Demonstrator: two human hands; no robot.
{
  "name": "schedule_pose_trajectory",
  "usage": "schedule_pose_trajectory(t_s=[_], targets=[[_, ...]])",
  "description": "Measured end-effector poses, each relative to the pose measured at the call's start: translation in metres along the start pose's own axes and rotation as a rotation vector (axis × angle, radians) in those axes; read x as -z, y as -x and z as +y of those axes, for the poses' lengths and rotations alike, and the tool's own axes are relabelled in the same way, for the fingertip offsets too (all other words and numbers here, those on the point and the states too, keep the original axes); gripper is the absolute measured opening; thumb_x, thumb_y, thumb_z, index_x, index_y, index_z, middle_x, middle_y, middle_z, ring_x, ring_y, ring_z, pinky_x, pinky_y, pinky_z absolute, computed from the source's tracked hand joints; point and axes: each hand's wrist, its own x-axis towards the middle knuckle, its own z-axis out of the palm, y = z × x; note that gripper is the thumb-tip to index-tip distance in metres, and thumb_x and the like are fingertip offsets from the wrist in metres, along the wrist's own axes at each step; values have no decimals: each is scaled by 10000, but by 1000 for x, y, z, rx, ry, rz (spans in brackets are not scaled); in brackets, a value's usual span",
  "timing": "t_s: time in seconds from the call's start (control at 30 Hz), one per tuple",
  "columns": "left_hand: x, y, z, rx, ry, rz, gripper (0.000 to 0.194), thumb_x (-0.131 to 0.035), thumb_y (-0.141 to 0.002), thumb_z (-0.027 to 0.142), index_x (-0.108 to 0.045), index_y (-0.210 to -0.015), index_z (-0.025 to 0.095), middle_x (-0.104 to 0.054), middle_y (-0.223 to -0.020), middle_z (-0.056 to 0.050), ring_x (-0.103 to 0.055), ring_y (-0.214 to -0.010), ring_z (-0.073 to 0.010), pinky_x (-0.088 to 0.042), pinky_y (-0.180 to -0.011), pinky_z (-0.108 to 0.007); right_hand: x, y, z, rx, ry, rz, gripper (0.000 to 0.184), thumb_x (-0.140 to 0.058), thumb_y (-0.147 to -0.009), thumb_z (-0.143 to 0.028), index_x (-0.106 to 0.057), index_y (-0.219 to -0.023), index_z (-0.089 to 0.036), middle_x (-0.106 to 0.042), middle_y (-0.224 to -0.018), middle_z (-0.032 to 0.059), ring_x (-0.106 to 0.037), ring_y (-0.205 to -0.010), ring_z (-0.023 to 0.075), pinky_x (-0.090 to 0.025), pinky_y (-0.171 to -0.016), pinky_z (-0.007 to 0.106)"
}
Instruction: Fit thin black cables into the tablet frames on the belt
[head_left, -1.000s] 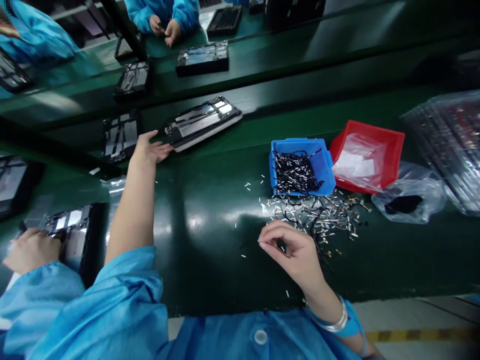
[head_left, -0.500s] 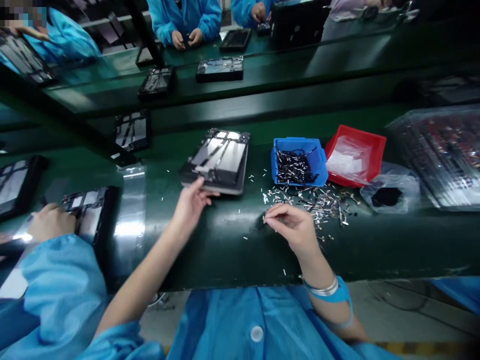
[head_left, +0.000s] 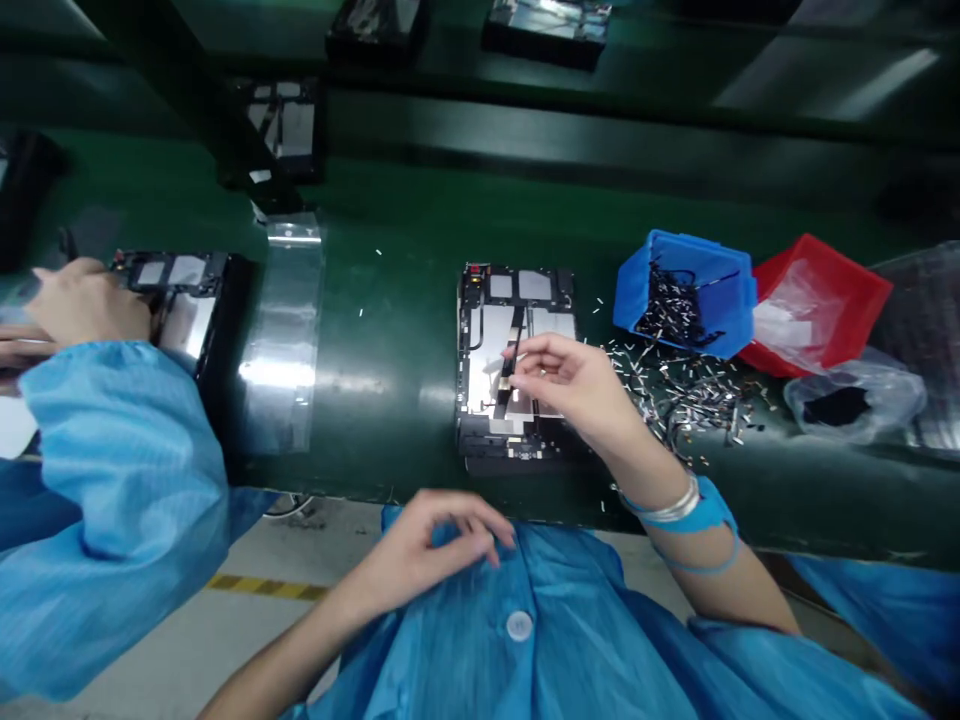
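In front of me an opened tablet [head_left: 484, 350] lies flat on the green table, with silver panels, black ribbon cables and a circuit board along its near edge. My right hand [head_left: 566, 385] is over its right half, thumb and fingers pinched at a dark strip in the middle. Whether that strip is loose or part of the tablet I cannot tell. Off the table's near edge, in front of my blue coat, my left hand [head_left: 450, 540] hangs with fingers loosely bent and apart, holding nothing.
Right of the tablet stand a blue bin [head_left: 682, 300] of thin black cables and a red bin [head_left: 817, 310] with clear plastic. Small loose parts [head_left: 697, 400] are scattered before them, beside a plastic bag [head_left: 855, 400]. At left, a co-worker's hand [head_left: 90, 305] works on another tablet [head_left: 187, 300].
The tablet now lies flat, squared to me, and my left hand has let go of it and drawn back. My right hand has moved onto it. The view has tilted down.
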Motion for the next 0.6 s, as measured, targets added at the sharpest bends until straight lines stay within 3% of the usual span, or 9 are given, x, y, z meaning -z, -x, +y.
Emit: schedule_pose_trajectory(t_s=[0.1, 0.17, 0.3, 0.43, 0.6], targets=[[29, -10, 11, -442, -627, 510, 165, -549, -896, 219, -701, -956, 196, -720, -973, -91, -672, -913, -223, -524, -829, -354, -15, -18, 7, -54, 37, -13, 216, -695, -685, -180, -667, -900, -178, -637, -656, -28, -581, -585, 97, -483, -558, 260], [48, -23, 15, -597, -980, 653, 225, -532, -884, 177, -661, -1068, 169, -691, -1096, -125, -646, -1014, -253, -521, -873, -391, -20, -26, 10, -60, 81, 21, 200, -664, -696, -154, -652, -895, -173, -620, -636, -39, -561, -555, 86, -478, -553, 263], [72, -46, 18, -581, -1378, 591, 338, -489, -890, 169, -587, -1210, 116, -626, -1238, -178, -614, -1083, -299, -541, -834, -423, -22, -39, 12, -26, 172, 102, 182, -638, -697, -119, -643, -873, -164, -611, -629, -40, -555, -561, 85, -457, -546, 258], [78, -58, 23, -487, -1479, 476, 433, -426, -893, 128, -525, -1314, 137, -550, -1347, -193, -567, -1164, -324, -526, -833, -449, -20, -50, 12, -2, 214, 109, 174, -626, -708, -119, -643, -874, -170, -608, -630, -43, -565, -579, 92, -464, -575, 263], [78, -63, 26, -470, -1551, 371, 494, -418, -874, 97, -497, -1356, 174, -517, -1391, -189, -544, -1200, -325, -501, -806, -428, -20, -56, 12, -17, 304, 89, 206, -586, -732, -89, -655, -909, -169, -589, -635, -38, -562, -588, 97, -463, -585, 268]])
